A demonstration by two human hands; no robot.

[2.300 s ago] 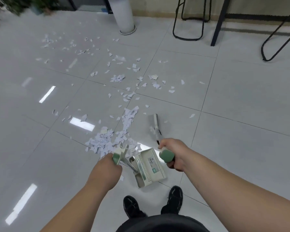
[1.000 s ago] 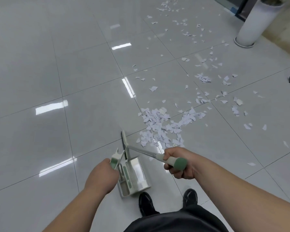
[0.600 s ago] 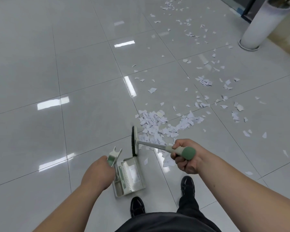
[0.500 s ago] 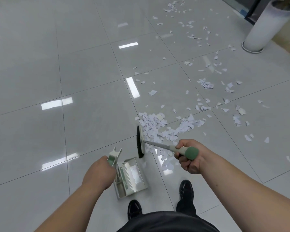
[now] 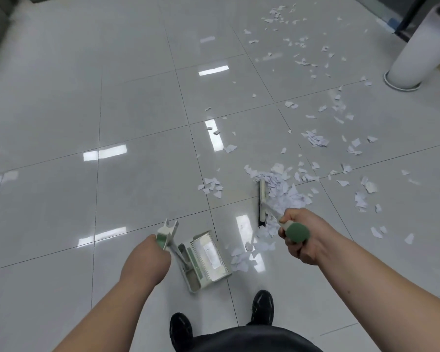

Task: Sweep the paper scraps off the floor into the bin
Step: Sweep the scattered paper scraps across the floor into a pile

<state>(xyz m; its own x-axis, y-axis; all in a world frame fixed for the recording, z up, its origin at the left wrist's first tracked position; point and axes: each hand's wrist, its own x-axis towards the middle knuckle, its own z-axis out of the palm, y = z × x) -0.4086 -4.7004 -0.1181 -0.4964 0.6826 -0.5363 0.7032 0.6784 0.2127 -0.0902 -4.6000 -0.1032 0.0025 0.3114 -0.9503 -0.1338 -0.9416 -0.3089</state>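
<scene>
Left hand (image 5: 148, 260) grips the dustpan (image 5: 205, 260) handle; right hand (image 5: 302, 237) grips the broom (image 5: 262, 201) among paper scraps (image 5: 285, 191)

Both bare forearms reach forward and down from the bottom corners. The left hand (image 5: 148, 260) is curled into a closed fist, knuckles up, wrist straight. The right hand (image 5: 301, 237) sits further forward and to the right, fingers (image 5: 294, 251) wrapped tight in a fist, its back turned outward.
</scene>
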